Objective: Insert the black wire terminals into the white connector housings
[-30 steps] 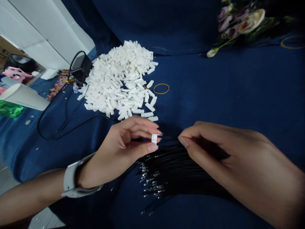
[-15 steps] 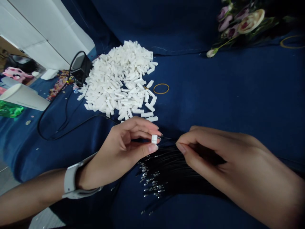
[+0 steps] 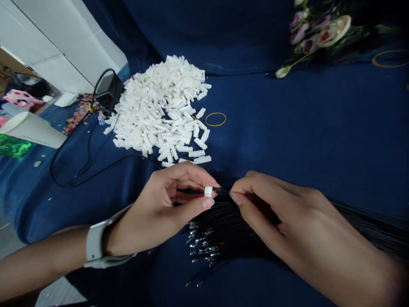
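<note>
Between the thumb and fingers of my left hand (image 3: 169, 200) is a small white connector housing (image 3: 208, 191), held end-on. My right hand (image 3: 271, 209) pinches thin black wires (image 3: 223, 190) just to the right of it, and their ends meet the housing's right side. How deep they sit inside is hidden. Below both hands lies a bundle of black wires (image 3: 246, 238) with shiny metal crimp terminals (image 3: 204, 245) at its left end. A heap of white connector housings (image 3: 162, 102) is spread beyond my left hand.
A black power adapter (image 3: 109, 91) with a looping cable stands left of the heap. A paper cup (image 3: 35, 130) lies tilted at the far left. One rubber band (image 3: 215, 119) is right of the heap. Artificial flowers (image 3: 332, 32) lie at the back right.
My right hand has moved left, closer to the housing, and the gap of wire between the hands is shorter. My left hand has shifted slightly down and right.
</note>
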Motion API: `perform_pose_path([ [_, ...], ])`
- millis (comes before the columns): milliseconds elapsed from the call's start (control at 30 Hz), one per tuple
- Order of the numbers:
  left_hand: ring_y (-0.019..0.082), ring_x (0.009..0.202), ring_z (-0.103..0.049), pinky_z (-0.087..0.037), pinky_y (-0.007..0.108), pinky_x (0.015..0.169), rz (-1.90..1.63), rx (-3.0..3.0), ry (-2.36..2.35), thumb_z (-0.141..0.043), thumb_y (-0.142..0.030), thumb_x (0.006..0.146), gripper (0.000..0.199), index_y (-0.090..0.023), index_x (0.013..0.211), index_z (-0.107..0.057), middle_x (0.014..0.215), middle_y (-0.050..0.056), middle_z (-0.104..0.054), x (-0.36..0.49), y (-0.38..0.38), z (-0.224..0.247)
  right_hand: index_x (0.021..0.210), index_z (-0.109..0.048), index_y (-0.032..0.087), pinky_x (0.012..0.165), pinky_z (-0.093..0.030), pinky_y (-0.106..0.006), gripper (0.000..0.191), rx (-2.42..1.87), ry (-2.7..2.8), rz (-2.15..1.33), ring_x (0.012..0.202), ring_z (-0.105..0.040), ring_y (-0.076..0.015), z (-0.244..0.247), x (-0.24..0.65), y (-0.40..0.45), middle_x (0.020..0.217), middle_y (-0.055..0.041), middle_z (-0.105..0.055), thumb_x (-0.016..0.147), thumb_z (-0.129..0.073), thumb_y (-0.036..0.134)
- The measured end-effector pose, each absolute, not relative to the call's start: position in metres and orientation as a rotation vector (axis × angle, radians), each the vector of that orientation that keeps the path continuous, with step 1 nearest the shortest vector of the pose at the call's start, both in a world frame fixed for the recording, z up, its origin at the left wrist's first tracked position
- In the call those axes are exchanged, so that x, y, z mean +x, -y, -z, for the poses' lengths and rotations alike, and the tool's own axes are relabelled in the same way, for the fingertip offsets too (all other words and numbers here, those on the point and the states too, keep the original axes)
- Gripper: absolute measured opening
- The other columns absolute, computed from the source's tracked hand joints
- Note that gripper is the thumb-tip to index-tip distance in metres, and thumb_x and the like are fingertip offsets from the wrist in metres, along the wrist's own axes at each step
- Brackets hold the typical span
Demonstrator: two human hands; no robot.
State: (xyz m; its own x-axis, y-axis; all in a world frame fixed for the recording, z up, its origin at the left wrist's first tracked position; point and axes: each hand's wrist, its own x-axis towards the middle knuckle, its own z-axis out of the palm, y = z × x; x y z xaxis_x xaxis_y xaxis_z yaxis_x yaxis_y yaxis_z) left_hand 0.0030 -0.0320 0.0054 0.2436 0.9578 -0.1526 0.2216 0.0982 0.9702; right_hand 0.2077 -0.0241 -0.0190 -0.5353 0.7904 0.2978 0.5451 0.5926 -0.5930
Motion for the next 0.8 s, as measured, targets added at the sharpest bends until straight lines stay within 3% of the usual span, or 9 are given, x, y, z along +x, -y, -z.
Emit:
perform_pose_path([
  [100,0.007,0.085,-0.073,-0.055,0.010,0.073,-0.820,1.368,-1.244,-0.075,-0.011,0.078,0.020,-0.022,0.093,-0.069,0.089,-0.004,-0.077,0.003,0.030,-0.006,0.087,-0.051,0.020,0.047,-0.036,-0.025,0.014,-1.023,2.292,-0.480,0.052,-0.050,-0.0075,0.017,0.209,0.022,0.072,0.0038,-0.054,0.100,-0.044,0.020],
  [200,0.006,0.086,-0.073,-0.055,0.009,0.077,-0.873,1.347,-1.230,-0.077,-0.012,0.077,0.023,-0.021,0.095,-0.068,0.088,-0.004,-0.077,0.001,0.027,-0.003,0.099,-0.054,0.016,0.065,-0.042,-0.030,0.005,-0.938,2.317,-0.070,0.075,-0.053,-0.0154,0.014,0.211,0.022,0.090,-0.0045,-0.055,0.097,-0.049,0.016],
  [267,0.006,0.086,-0.072,-0.055,0.009,0.078,-0.901,1.333,-1.198,-0.079,-0.012,0.075,0.024,-0.020,0.095,-0.068,0.089,-0.004,-0.076,0.000,0.025,0.000,0.103,-0.055,0.015,0.069,-0.041,-0.034,0.009,-0.848,2.348,0.057,0.083,-0.050,-0.0192,0.013,0.211,0.023,0.097,-0.0076,-0.053,0.095,-0.051,0.015],
  [500,0.010,0.091,-0.071,-0.056,0.014,0.081,-0.886,1.351,-1.162,-0.077,-0.012,0.076,0.020,-0.018,0.094,-0.070,0.101,0.001,-0.073,-0.001,0.021,0.005,0.075,-0.058,0.017,0.067,-0.040,-0.035,0.021,-0.710,2.566,-0.291,0.073,-0.047,-0.0187,0.017,0.207,0.033,0.081,-0.0046,-0.054,0.084,-0.047,0.002],
  [667,0.015,0.093,-0.071,-0.057,0.020,0.080,-0.867,1.326,-1.158,-0.076,-0.016,0.079,0.017,-0.018,0.095,-0.069,0.099,0.003,-0.074,-0.002,0.021,0.004,0.079,-0.059,0.017,0.067,-0.039,-0.036,0.024,-0.769,2.562,-0.313,0.074,-0.047,-0.0193,0.014,0.209,0.031,0.084,-0.0054,-0.055,0.083,-0.044,-0.002],
  [800,0.015,0.084,-0.072,-0.058,0.021,0.075,-0.868,1.301,-1.167,-0.077,-0.017,0.078,0.015,-0.017,0.091,-0.069,0.090,0.002,-0.073,-0.001,0.022,0.003,0.091,-0.055,0.017,0.067,-0.041,-0.032,0.019,-0.862,2.417,-0.253,0.076,-0.051,-0.0167,0.012,0.212,0.023,0.089,-0.0036,-0.057,0.088,-0.046,0.001],
])
